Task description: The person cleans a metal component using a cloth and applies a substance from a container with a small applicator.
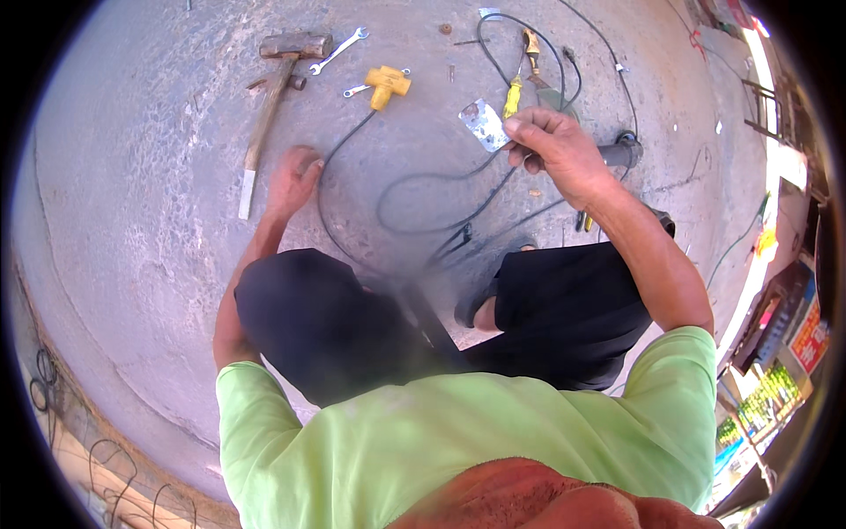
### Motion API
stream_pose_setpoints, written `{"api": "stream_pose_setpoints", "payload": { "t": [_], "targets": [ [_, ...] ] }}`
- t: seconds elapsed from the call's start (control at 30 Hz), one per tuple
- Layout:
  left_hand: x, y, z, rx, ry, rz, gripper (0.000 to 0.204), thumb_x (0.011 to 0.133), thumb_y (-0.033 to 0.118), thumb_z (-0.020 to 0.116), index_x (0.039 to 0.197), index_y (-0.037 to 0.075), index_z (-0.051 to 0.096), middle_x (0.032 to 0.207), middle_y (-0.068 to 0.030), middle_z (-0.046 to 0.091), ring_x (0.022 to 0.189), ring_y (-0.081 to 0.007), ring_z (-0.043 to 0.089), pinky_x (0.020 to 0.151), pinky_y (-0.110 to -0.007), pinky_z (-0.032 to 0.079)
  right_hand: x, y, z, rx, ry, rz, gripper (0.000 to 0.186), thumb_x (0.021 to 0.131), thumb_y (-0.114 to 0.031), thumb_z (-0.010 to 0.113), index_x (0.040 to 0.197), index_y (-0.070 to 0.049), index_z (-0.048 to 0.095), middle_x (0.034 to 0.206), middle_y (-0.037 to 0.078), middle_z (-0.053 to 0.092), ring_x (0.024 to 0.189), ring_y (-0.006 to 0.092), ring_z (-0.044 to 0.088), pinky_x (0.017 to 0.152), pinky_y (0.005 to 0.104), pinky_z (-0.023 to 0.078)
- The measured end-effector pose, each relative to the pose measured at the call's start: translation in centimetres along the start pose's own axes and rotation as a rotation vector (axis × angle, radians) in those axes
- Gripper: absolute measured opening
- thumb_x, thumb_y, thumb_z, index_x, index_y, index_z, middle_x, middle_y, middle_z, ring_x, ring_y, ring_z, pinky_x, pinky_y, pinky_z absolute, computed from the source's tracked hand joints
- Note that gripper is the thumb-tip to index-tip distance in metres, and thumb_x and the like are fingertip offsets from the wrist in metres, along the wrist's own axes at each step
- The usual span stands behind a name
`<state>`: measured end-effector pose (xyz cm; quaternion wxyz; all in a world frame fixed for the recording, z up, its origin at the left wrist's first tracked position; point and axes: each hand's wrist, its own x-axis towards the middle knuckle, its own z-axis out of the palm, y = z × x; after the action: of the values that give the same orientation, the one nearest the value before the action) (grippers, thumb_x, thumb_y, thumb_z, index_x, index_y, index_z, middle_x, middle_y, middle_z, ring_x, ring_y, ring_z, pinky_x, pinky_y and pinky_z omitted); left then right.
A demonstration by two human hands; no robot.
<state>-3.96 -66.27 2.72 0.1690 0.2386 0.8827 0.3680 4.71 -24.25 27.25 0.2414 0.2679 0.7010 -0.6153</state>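
Note:
My right hand point(560, 154) is raised over the floor, thumb and fingers pinching the corner of a small, thin, shiny silver sheet point(483, 123). Just beyond those fingers lies a yellow-handled screwdriver point(512, 97). A power tool with a dark grey cylindrical body point(622, 154) is partly hidden behind that hand. Beside my left knee, my left hand point(295, 181) hangs with loosely bent fingers and nothing visible in them. It is close to a black cable point(322, 189) that runs to a yellow three-way socket point(386, 85). A hammer point(269, 123) with a wooden handle lies left of this hand.
An open-ended wrench point(338, 51) lies beside the hammer head; another wrench point(356, 91) sits partly under the socket. Black cable loops point(388, 198) cross the concrete floor point(159, 220) between my hands. Yellow-handled pliers point(583, 220) lie near my right knee. Thin cords lie at lower left.

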Motion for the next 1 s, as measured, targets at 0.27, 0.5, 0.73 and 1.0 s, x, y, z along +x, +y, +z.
{"api": "stream_pose_setpoints", "payload": {
  "t": [0.27, 0.5, 0.73, 1.0],
  "targets": [
    [1.3, 16.5, -16.5, -0.051, -0.034, -0.406, 0.021, 0.092, 0.021, 0.067, 0.103, 0.004, 0.073, 0.12, -0.0053, 0.069, 0.109, -0.0177, 0.061, 0.095, -0.032, 0.046, 6.1, 2.3, -3.4, -0.152, -0.336, -0.218, 0.026, 0.095, -0.031, 0.065, 0.098, -0.006, 0.07, 0.086, -0.003, 0.065, 0.074, 0.0042, 0.056, 0.063, 0.0214, 0.039],
    [9.5, 35.3, -16.0, 0.142, -0.155, -0.266, 0.023, 0.091, 0.032, 0.068, 0.1, 0.012, 0.075, 0.126, -0.0078, 0.067, 0.118, -0.0243, 0.059, 0.109, -0.04, 0.042, 7.5, 1.3, -6.4, -0.103, -0.437, -0.484, 0.028, 0.095, -0.031, 0.065, 0.096, -0.003, 0.069, 0.083, -0.003, 0.064, 0.074, 0.0073, 0.057, 0.066, 0.0252, 0.043],
    [17.1, 37.3, -6.4, 0.148, -0.418, -0.072, 0.03, 0.09, 0.031, 0.068, 0.109, 0.008, 0.075, 0.118, -0.0085, 0.07, 0.111, -0.0239, 0.063, 0.103, -0.037, 0.045, 8.1, 3.5, -10.1, -0.214, -0.376, -0.557, 0.028, 0.095, -0.029, 0.065, 0.095, -0.001, 0.069, 0.079, 0.0, 0.063, 0.074, 0.0085, 0.057, 0.068, 0.0272, 0.044],
    [23.2, 34.1, 3.2, -0.06, -0.738, -0.063, 0.025, 0.09, 0.022, 0.068, 0.106, 0.004, 0.073, 0.12, -0.0095, 0.067, 0.109, -0.0221, 0.062, 0.099, -0.036, 0.047, 8.6, 7.8, -13.4, -0.159, -0.265, -0.32, 0.03, 0.095, -0.031, 0.063, 0.093, -0.001, 0.068, 0.077, 0.0, 0.062, 0.074, 0.0095, 0.057, 0.068, 0.028, 0.045]
  ]
}}
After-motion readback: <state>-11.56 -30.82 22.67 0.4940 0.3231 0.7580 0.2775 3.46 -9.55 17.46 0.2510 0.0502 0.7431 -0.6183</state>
